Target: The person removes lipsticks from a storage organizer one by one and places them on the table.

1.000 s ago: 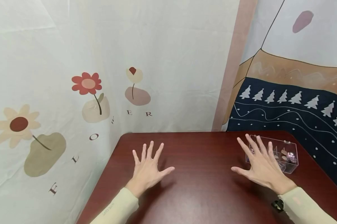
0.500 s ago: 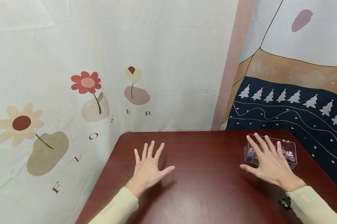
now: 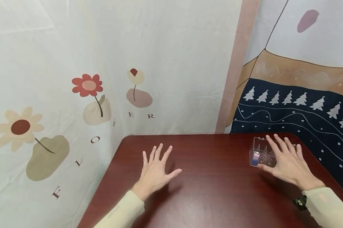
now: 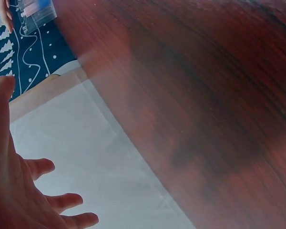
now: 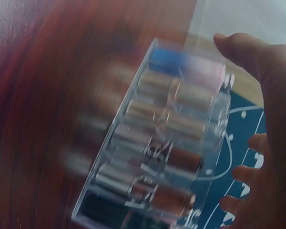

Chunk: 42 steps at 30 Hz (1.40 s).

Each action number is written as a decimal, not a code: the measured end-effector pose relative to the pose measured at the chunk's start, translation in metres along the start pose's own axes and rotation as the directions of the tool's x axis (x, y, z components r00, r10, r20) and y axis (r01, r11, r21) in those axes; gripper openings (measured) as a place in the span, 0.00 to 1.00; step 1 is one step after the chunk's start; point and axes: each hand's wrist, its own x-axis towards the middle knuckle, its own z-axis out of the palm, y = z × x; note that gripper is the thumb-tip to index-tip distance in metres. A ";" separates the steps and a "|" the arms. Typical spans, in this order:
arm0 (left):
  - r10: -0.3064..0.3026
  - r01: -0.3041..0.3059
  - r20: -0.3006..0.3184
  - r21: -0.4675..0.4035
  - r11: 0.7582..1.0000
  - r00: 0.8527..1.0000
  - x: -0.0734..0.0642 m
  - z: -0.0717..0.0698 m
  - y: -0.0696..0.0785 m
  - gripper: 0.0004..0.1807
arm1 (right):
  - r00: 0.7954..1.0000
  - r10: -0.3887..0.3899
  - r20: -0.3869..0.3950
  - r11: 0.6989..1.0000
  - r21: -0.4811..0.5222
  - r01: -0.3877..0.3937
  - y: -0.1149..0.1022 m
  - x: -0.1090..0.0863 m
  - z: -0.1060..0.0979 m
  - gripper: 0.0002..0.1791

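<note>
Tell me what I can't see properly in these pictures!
Head view: the right part of the clear box, hidden behind the right hand.
Head view: the print on the left sleeve, too small to read.
Left wrist view: part of the left hand, cut off by the left edge.
Right wrist view: any lettering on the tubes, blurred.

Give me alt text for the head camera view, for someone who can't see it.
A person's right hand, fingers spread, partly hides a clear divided box at the right of a dark red table. Their left hand is held out, fingers spread, over the table's left side. Behind is a cloth backdrop with printed flowers and trees.
</note>
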 end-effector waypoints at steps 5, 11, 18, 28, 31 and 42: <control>0.023 -0.023 0.015 -0.015 1.000 1.000 0.002 0.002 0.007 0.55 | 0.998 0.053 0.035 0.999 0.003 -0.053 0.019 -0.003 0.000 0.77; 0.063 -0.063 0.003 -0.040 0.997 0.998 0.001 0.007 0.017 0.54 | 0.992 0.113 0.059 0.994 0.006 -0.113 0.035 -0.008 -0.004 0.77; 0.112 -0.112 0.000 -0.044 0.993 0.994 0.008 0.011 0.027 0.53 | 0.990 0.118 0.073 0.993 0.009 -0.119 0.042 -0.008 -0.009 0.71; 0.185 -0.184 0.022 -0.054 0.981 0.982 0.020 0.021 0.046 0.51 | 0.995 0.068 0.070 0.998 0.007 -0.069 0.042 -0.003 -0.010 0.70; 0.211 -0.209 0.013 -0.070 0.975 0.977 0.024 0.023 0.053 0.51 | 0.997 0.044 0.062 0.999 0.005 -0.045 0.040 0.000 -0.010 0.69; 0.277 -0.272 0.035 -0.106 0.956 0.960 0.040 0.030 0.081 0.49 | 0.997 0.035 0.068 0.999 0.034 -0.037 0.028 0.003 -0.012 0.71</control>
